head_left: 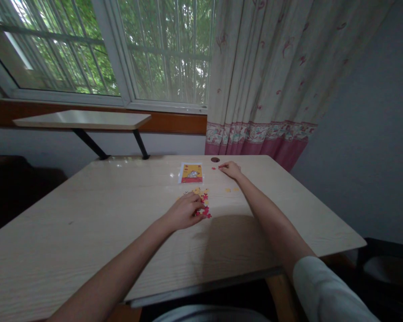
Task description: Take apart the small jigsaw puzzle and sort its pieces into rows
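My left hand rests over a pile of small red and yellow jigsaw puzzle pieces. Its fingers are bent and touch the pieces, with thumb and forefinger apart; part of the pile is hidden under it. Farther off, my right hand pinches a small red puzzle piece at the table's far side. Another red piece lies just left of those fingertips. Behind the pile is a picture card with a white animal on yellow and red. Several yellow pieces lie left of my right forearm.
The pale wooden table has a round dark hole near its far edge. A raised shelf on black brackets stands at the back left. A curtain hangs down behind the table, beside a barred window.
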A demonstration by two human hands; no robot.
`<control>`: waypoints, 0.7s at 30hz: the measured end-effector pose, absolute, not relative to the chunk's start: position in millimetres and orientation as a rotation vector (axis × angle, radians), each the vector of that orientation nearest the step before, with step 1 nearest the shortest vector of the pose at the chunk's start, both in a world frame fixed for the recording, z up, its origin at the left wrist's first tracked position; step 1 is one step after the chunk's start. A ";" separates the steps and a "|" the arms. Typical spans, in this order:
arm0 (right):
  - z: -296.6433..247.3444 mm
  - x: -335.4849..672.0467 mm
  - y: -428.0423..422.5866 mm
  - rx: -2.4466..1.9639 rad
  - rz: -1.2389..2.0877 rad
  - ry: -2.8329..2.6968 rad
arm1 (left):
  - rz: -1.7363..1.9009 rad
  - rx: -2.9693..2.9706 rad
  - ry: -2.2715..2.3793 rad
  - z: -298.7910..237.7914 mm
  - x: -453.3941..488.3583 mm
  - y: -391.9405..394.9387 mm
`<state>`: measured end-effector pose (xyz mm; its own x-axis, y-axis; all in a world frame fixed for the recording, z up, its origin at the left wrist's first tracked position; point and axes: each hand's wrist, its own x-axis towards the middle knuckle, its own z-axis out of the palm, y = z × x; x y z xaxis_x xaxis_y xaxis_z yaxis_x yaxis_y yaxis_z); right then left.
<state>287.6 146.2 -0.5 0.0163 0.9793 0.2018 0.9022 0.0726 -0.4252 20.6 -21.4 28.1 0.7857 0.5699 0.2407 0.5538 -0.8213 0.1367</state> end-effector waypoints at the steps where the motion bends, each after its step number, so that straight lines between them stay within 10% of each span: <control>1: -0.8 287.2 147.0 -1.868 0.234 -1.918 | 0.421 2.917 0.918 28.7 20.9 -21.6; 21: 3.8 285.6 143.8 -1.894 0.218 -1.962 | 0.431 2.934 0.923 31.4 21.3 -23.5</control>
<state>285.6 143.8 3.8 0.0009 0.9842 0.1770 0.9212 0.0681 -0.3830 21.3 -23.5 31.4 0.7848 0.5664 0.2516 0.5564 -0.8227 0.1164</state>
